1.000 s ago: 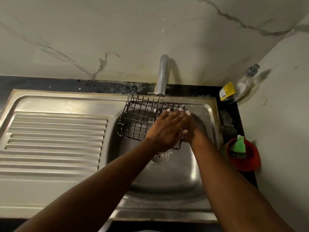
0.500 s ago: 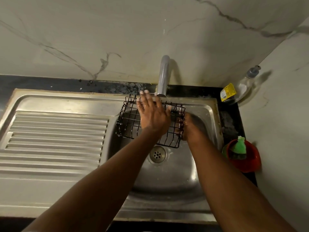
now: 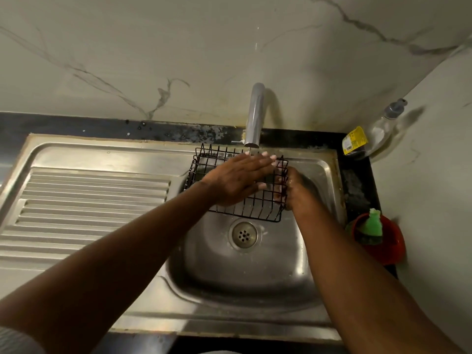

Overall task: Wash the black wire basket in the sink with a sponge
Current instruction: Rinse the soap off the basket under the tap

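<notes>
Black counter point(image 3: 357, 185) with sink point(image 3: 102, 154), red bowl point(image 3: 390, 249), bottle point(image 3: 378, 134)

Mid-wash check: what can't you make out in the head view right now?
Head view:
- Sponge: none seen in hand; the left hand lies flat over the black wire basket, hiding anything beneath.
- Right hand: grips the basket's end; fingertips partly hidden by wires and the left hand.
- Bottle label: too small to read.

Tap point(image 3: 254, 116) at back; soap btl point(image 3: 380, 129), red bowl point(image 3: 393, 247) on R
</notes>
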A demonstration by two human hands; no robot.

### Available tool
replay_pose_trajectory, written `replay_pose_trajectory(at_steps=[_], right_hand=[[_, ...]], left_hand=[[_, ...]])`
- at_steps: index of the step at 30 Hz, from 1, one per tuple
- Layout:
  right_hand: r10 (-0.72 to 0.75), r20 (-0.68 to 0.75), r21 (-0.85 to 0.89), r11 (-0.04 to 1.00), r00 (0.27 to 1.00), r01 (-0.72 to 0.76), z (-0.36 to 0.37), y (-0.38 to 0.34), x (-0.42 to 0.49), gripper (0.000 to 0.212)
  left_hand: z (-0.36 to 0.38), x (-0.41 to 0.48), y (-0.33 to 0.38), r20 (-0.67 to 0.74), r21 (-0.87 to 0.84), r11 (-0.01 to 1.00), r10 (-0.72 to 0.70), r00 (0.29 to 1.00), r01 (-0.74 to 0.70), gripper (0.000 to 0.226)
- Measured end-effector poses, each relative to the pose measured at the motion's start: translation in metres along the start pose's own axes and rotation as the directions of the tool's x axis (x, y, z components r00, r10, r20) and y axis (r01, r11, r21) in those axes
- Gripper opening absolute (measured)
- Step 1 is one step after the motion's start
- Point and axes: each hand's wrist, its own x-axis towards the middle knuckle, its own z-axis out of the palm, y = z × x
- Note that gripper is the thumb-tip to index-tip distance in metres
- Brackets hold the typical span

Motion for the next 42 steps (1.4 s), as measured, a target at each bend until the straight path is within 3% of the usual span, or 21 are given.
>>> replay_pose_trajectory(at_steps=[7, 12, 15, 19, 23, 25, 27, 31, 36, 38, 42], right_hand=[[0.044, -0.053, 0.018, 0.999, 0.998, -0.043, 0.004, 0.005, -0.005, 0.043], [0.047, -0.119, -0.042, 0.998, 0.992, -0.052, 0.007, 0.005, -0.006, 0.045], [0.079, -0.119, -0.038, 0.996, 0.99, -0.084, 0.009, 0.002, -0.016, 0.05], [0.047, 0.003, 0.13, 0.99, 0.999, -0.047, 0.004, 0.009, -0.03, 0.045], [0.045, 0.071, 0.191, 0.98, 0.996, -0.058, 0.001, 0.01, -0.024, 0.042], [0.035, -0.015, 0.098, 0.995, 0.999, -0.033, 0.005, 0.005, -0.021, 0.041], [0.036, -0.077, 0.067, 0.997, 0.996, -0.031, 0.006, 0.004, -0.012, 0.048], [0.057, -0.117, -0.023, 0.998, 0.992, -0.06, 0.007, -0.001, -0.016, 0.04], [0.048, -0.158, -0.051, 0.997, 0.986, -0.057, 0.009, -0.001, -0.015, 0.042], [0.028, -0.169, -0.067, 0.997, 0.985, -0.04, 0.009, -0.004, -0.017, 0.043], [0.004, -0.031, -0.001, 1.0, 1.0, -0.004, -0.002, 0.001, -0.022, 0.042]], left_hand=[[-0.007, -0.042, -0.019, -0.098, 0.035, 0.916, -0.395, 0.913, 0.4, 0.075], [0.012, -0.02, 0.025, -0.083, -0.038, 0.777, -0.629, 0.773, 0.628, 0.094], [0.018, 0.0, 0.056, -0.071, -0.087, 0.838, -0.544, 0.836, 0.538, 0.09], [0.029, 0.012, 0.074, -0.044, 0.031, 0.979, -0.199, 0.979, 0.2, 0.074], [0.014, 0.009, 0.044, 0.045, 0.072, 0.997, -0.017, 0.999, 0.014, 0.073], [0.006, -0.001, 0.022, 0.036, 0.092, 0.994, -0.055, 0.998, 0.051, 0.08], [-0.001, -0.014, 0.002, 0.006, 0.084, 0.977, -0.196, 0.981, 0.195, 0.09], [-0.008, -0.041, -0.017, -0.107, -0.027, 0.831, -0.556, 0.825, 0.556, 0.093], [0.01, -0.019, 0.024, -0.105, -0.056, 0.699, -0.714, 0.692, 0.713, 0.104], [0.013, -0.005, 0.046, -0.1, -0.084, 0.747, -0.665, 0.74, 0.66, 0.101], [0.029, 0.014, 0.079, -0.09, -0.042, 0.946, -0.323, 0.942, 0.321, 0.077]])
